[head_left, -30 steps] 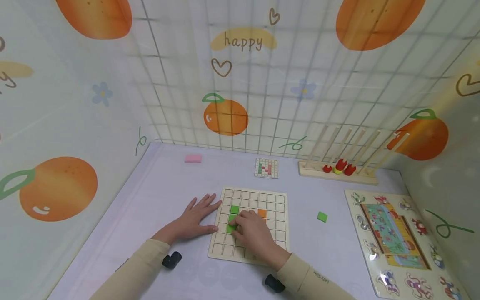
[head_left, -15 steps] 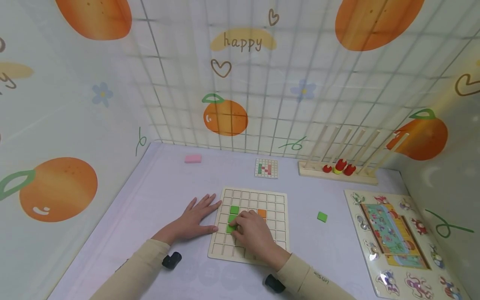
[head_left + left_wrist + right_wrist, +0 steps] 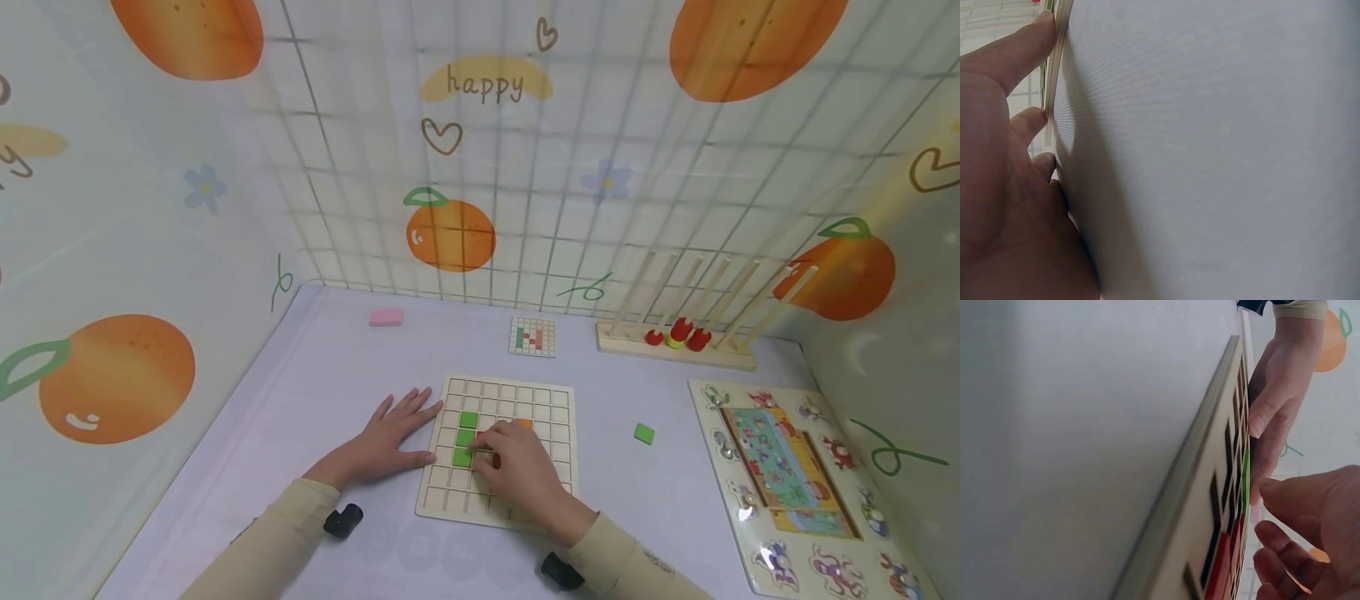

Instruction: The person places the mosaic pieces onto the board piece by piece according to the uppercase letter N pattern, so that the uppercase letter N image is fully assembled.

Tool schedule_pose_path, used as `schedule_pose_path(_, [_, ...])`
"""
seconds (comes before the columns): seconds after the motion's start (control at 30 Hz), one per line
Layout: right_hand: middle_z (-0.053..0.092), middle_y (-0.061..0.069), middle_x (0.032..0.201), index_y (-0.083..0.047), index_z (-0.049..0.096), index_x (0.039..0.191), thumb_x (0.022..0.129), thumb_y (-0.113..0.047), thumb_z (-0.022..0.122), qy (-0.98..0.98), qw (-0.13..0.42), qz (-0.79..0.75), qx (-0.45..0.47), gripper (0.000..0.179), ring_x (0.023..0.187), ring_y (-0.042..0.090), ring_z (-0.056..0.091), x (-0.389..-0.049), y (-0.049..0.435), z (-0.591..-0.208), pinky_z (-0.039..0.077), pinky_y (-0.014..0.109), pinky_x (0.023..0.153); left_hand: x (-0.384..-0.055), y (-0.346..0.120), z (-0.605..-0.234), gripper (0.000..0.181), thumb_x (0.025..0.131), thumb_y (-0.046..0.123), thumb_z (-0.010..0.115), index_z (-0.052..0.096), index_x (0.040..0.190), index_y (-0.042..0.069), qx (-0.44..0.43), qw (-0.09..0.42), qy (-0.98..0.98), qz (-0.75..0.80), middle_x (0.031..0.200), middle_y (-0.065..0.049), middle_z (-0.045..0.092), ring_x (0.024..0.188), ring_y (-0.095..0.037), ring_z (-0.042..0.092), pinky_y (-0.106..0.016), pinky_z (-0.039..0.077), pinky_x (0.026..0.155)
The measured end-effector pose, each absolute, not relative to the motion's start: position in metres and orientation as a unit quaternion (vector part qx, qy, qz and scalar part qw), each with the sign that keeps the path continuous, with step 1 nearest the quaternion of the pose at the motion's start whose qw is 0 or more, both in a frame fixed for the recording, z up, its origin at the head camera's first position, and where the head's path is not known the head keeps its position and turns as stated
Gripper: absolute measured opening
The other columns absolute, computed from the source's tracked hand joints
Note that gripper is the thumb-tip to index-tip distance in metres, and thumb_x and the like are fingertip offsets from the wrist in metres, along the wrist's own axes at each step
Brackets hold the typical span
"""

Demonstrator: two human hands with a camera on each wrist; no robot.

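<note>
A wooden grid board (image 3: 452, 500) lies on the table between my hands. Three green tiles (image 3: 462, 457) form a column toward its left side. Red tiles (image 3: 1217, 569) and an orange tile (image 3: 527, 423) sit farther right, partly covered by my right hand (image 3: 521, 471). That hand hovers over the middle of the board, its thumb and fingertips just right of the green column. In the right wrist view, thumb and fingers are apart with nothing between them. My left hand (image 3: 388, 440) lies spread on the table, thumb and index fingertips at the board's left edge.
A loose green tile (image 3: 644, 433) lies right of the board. Behind are a pink block (image 3: 386, 317), a small pattern card (image 3: 533, 337) and a wooden peg stand (image 3: 720, 358) with red and yellow beads. A picture puzzle board (image 3: 723, 500) lies far right.
My right hand has shifted slightly right, and its fingertips have come away from the lowest green tile. More of the green and red tiles shows; the orange is more covered. The left hand stays still.
</note>
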State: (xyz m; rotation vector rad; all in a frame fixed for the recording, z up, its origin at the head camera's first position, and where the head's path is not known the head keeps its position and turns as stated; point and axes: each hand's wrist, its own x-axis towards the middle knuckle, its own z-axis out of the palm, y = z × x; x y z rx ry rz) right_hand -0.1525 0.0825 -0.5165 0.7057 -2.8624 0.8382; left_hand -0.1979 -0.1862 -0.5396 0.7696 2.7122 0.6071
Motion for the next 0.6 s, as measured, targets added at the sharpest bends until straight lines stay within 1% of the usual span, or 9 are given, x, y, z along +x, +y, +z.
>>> schedule_pose_path(0.03, [0.069, -0.01, 0.097, -0.023, 0.08, 0.102, 0.087, -0.021, 0.078, -0.933, 0.041, 0.274, 0.228, 0.014, 0.081, 0.008, 0.05, -0.152, 0.085, -0.517, 0.045, 0.025, 0.07, -0.198, -0.186, -0.539, 0.086, 0.094, 0.061, 0.062, 0.025, 0.163, 0.026, 0.265, 0.127, 0.932, 0.211, 0.171, -0.003, 0.009, 0.157, -0.026, 0.001, -0.055, -0.004, 0.124])
schedule_pose_path(0.2, [0.067, -0.011, 0.097, -0.023, 0.079, 0.1, 0.087, -0.022, 0.079, -0.936, 0.041, 0.285, 0.202, 0.012, 0.093, 0.009, 0.055, -0.15, 0.096, -0.519, 0.05, 0.03, 0.08, -0.197, -0.185, -0.536, 0.085, 0.094, 0.058, 0.064, 0.027, 0.163, 0.023, 0.265, 0.126, 0.931, 0.218, 0.171, -0.006, 0.011, 0.157, -0.028, 0.003, -0.057, -0.004, 0.124])
schedule_pose_path(0.3, [0.066, -0.011, 0.097, -0.023, 0.079, 0.099, 0.087, -0.023, 0.08, -0.937, 0.039, 0.295, 0.183, 0.012, 0.092, 0.011, 0.054, -0.148, 0.104, -0.517, 0.05, 0.033, 0.079, -0.196, -0.184, -0.534, 0.085, 0.094, 0.058, 0.065, 0.028, 0.163, 0.023, 0.262, 0.127, 0.931, 0.219, 0.171, -0.006, 0.012, 0.157, -0.028, 0.003, -0.057, -0.004, 0.124])
schedule_pose_path(0.43, [0.068, -0.011, 0.101, -0.023, 0.078, 0.097, 0.087, -0.024, 0.082, -0.941, 0.046, 0.294, 0.163, 0.011, 0.091, 0.011, 0.054, -0.146, 0.115, -0.514, 0.051, 0.032, 0.077, -0.196, -0.183, -0.533, 0.085, 0.093, 0.058, 0.065, 0.029, 0.162, 0.024, 0.258, 0.127, 0.932, 0.219, 0.171, -0.005, 0.012, 0.157, -0.028, 0.003, -0.057, -0.004, 0.124])
schedule_pose_path(0.47, [0.068, -0.011, 0.102, -0.023, 0.078, 0.097, 0.087, -0.024, 0.082, -0.942, 0.045, 0.293, 0.157, 0.011, 0.092, 0.01, 0.055, -0.146, 0.118, -0.514, 0.052, 0.032, 0.079, -0.196, -0.183, -0.533, 0.085, 0.093, 0.058, 0.065, 0.029, 0.162, 0.024, 0.257, 0.128, 0.933, 0.218, 0.171, -0.005, 0.012, 0.157, -0.028, 0.003, -0.057, -0.004, 0.124])
schedule_pose_path(0.6, [0.069, -0.01, 0.1, -0.021, 0.078, 0.096, 0.086, -0.022, 0.082, -0.944, 0.033, 0.299, 0.132, 0.01, 0.094, 0.011, 0.057, -0.146, 0.129, -0.514, 0.054, 0.035, 0.082, -0.196, -0.183, -0.533, 0.085, 0.093, 0.058, 0.065, 0.029, 0.162, 0.024, 0.256, 0.129, 0.933, 0.216, 0.171, -0.005, 0.012, 0.157, -0.028, 0.003, -0.056, -0.004, 0.124])
